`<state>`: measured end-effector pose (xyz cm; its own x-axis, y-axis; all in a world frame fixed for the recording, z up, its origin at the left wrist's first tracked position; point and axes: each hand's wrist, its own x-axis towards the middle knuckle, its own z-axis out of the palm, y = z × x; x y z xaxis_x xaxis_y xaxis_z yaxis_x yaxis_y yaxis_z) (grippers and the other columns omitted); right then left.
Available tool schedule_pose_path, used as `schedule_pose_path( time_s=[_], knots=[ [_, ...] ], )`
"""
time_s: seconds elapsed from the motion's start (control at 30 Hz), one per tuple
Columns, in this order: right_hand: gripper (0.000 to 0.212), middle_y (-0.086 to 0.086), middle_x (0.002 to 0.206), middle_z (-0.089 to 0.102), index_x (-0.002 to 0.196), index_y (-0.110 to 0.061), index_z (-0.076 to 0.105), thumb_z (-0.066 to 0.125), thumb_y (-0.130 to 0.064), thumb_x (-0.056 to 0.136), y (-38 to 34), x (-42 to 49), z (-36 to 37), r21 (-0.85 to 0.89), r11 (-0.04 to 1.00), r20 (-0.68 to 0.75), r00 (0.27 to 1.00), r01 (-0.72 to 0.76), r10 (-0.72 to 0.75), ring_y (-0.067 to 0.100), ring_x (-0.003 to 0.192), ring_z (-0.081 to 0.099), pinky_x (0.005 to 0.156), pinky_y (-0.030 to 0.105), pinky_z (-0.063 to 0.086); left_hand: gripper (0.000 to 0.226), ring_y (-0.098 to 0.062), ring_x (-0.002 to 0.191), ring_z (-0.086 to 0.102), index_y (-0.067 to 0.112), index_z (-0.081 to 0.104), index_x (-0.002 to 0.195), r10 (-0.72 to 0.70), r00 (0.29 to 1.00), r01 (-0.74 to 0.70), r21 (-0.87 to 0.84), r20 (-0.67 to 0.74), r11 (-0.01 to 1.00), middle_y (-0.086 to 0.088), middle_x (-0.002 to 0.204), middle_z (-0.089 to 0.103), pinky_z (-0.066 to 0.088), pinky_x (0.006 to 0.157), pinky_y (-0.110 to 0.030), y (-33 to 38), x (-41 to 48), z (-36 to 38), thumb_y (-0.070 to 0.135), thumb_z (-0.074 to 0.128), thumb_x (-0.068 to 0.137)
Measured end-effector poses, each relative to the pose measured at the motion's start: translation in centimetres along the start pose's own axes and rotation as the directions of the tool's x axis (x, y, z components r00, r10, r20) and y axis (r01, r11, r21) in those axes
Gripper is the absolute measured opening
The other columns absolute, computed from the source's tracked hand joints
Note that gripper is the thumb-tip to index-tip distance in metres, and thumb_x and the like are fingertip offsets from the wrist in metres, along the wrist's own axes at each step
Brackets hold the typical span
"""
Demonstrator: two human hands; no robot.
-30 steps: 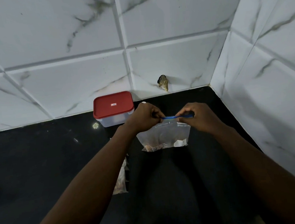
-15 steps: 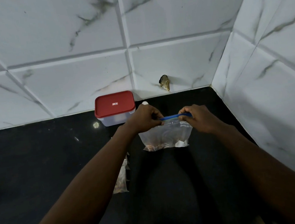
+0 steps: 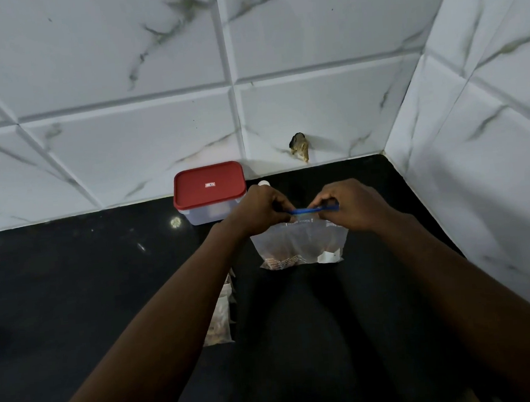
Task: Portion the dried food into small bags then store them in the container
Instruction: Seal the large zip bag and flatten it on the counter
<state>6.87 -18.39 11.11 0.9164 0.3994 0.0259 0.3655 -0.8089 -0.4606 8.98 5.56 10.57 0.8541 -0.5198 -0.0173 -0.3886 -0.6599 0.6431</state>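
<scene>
A small clear zip bag [image 3: 299, 246] with a blue seal strip hangs upright over the black counter, brown dried food showing at its bottom. My left hand [image 3: 259, 211] pinches the left end of the blue strip. My right hand [image 3: 352, 204] pinches the strip further right, close to the left hand. A clear container with a red lid [image 3: 210, 191], lid on, stands against the back wall just left of my left hand. Another clear bag with brown food [image 3: 220, 313] lies on the counter, partly hidden under my left forearm.
White marble-patterned tiles form the back wall and the right wall [image 3: 477, 150], meeting in a corner. A small brownish fitting [image 3: 300, 146] sticks out of the back wall. A small white object [image 3: 263, 183] peeks out behind my left hand. The black counter [image 3: 72, 281] stretches left.
My right hand has slid left along the blue strip, so the two hands are closer together. The bag hangs in about the same place.
</scene>
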Motion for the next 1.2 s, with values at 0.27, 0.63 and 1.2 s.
schedule_pose_path(
  time_s=[0.27, 0.63, 1.2],
  knots=[
    [0.015, -0.019, 0.093, 0.068, 0.099, -0.035, 0.077, 0.078, -0.029, 0.086, 0.7, 0.6, -0.5, 0.012, 1.000, -0.090, 0.996, -0.004, 0.005, 0.003, 0.087, 0.064, 0.078, 0.036, 0.058, 0.018, 0.001, 0.075, 0.062, 0.010, 0.080, 0.102, -0.022, 1.000, 0.022, 0.139, -0.002, 0.990, -0.002, 0.097, 0.076, 0.050, 0.073, -0.011, -1.6, -0.6, -2.3, 0.013, 0.083, 0.085],
    [0.015, -0.018, 0.095, 0.069, 0.097, -0.038, 0.076, 0.078, -0.028, 0.086, 1.8, 0.2, -1.0, -0.010, 0.986, -0.061, 0.984, -0.166, 0.165, 0.003, 0.086, 0.064, 0.077, 0.032, 0.056, 0.023, -0.007, 0.084, 0.070, 0.013, 0.080, 0.105, 0.022, 0.999, -0.016, 0.161, -0.036, 0.987, 0.001, 0.098, 0.078, 0.059, 0.082, -0.029, -2.3, -0.8, -3.0, 0.016, 0.086, 0.082],
    [0.022, -0.014, 0.091, 0.070, 0.095, -0.030, 0.080, 0.077, -0.013, 0.081, 0.9, -3.3, 2.0, -0.001, 0.994, -0.030, 0.994, -0.105, 0.105, 0.004, 0.079, 0.064, 0.078, 0.036, 0.059, 0.011, -0.002, 0.076, 0.065, 0.014, 0.077, 0.090, 0.089, 0.995, -0.096, 0.169, 0.049, 0.981, 0.006, 0.089, 0.070, 0.056, 0.072, -0.022, -3.2, -4.1, -0.5, 0.004, 0.078, 0.085]
  ],
)
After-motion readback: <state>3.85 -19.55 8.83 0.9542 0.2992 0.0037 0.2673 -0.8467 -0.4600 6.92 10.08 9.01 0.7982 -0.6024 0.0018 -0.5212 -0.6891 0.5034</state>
